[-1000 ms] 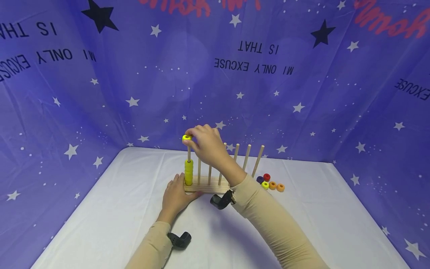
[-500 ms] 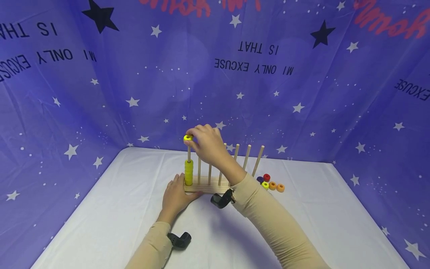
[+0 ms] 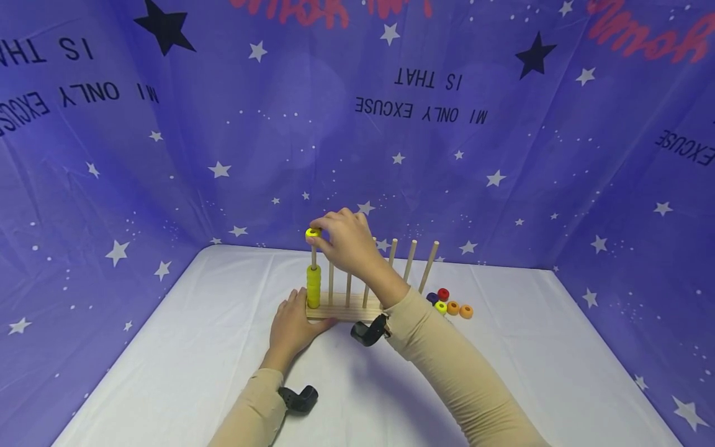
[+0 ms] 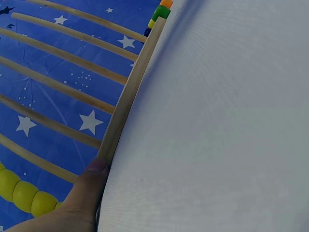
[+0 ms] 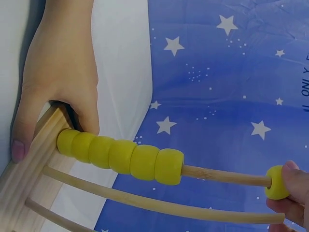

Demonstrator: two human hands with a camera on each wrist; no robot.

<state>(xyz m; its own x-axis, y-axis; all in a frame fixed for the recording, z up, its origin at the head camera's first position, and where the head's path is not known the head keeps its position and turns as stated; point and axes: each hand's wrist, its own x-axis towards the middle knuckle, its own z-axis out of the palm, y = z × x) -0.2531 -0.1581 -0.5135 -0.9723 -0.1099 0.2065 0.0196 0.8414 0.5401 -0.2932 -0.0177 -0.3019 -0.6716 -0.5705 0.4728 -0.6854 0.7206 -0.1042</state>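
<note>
My right hand [image 3: 350, 243] pinches a yellow bead [image 5: 275, 186] between thumb and fingers at the tip of the leftmost wooden peg. In the right wrist view the peg's top end meets the bead's hole. Lower on that peg sits a stack of several yellow beads [image 5: 120, 155], pushed down against the wooden base [image 3: 342, 308]. My left hand [image 3: 292, 329] grips the left end of this base, thumb along the front edge and fingers around the far side. The other pegs [image 3: 412, 251] stand bare where they show; my right forearm hides part of them.
Right of the rack lie loose beads: a red bead [image 3: 443, 294], a dark purple bead [image 3: 432, 299], a yellow one and two orange beads [image 3: 466, 311]. A green bead [image 4: 161, 12] shows in the left wrist view. A starry blue cloth [image 3: 313, 124] surrounds the white table [image 3: 530, 347].
My right hand has shifted the yellow bead slightly right, then a little down onto the peg's tip. The left hand stays on the base.
</note>
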